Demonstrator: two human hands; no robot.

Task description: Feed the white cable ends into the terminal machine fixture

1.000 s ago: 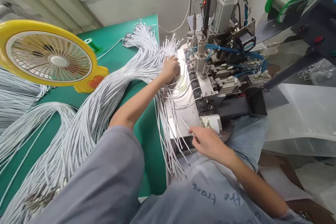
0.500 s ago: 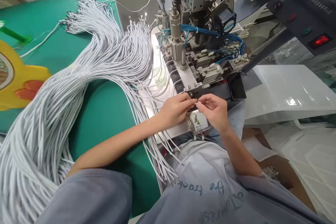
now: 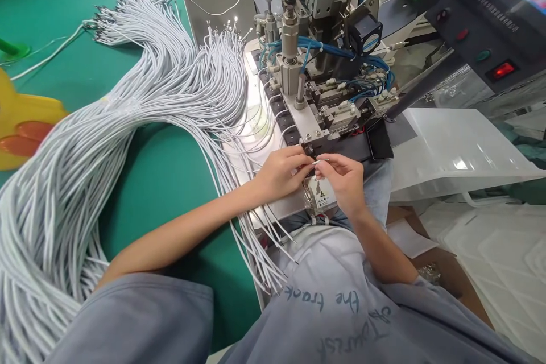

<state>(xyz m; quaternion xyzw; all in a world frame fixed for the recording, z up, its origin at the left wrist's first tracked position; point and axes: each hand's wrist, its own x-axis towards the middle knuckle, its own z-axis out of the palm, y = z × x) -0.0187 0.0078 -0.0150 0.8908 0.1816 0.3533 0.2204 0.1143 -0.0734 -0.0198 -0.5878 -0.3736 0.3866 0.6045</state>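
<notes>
My left hand (image 3: 282,171) and my right hand (image 3: 343,176) meet at the front of a metal machine (image 3: 315,108). Both are pinched on the end of one thin white wire (image 3: 316,162), held just before the machine's front block. A small labelled box (image 3: 321,196) sits right under my fingers. A large bundle of white wires (image 3: 140,114) sweeps across the green table (image 3: 170,182) on my left, its loose ends hanging over the machine's steel plate (image 3: 256,119).
Blue air hoses and cylinders crowd the machine's top. A control panel with a red lit switch (image 3: 500,70) stands at the right. A white plastic chute (image 3: 456,153) slopes away to the right. A yellow fan's base (image 3: 25,125) shows at the left edge.
A second ago my left hand was up in the wire bundle and my right near the box. Both then came together on one wire end at the machine's front and have stayed there.
</notes>
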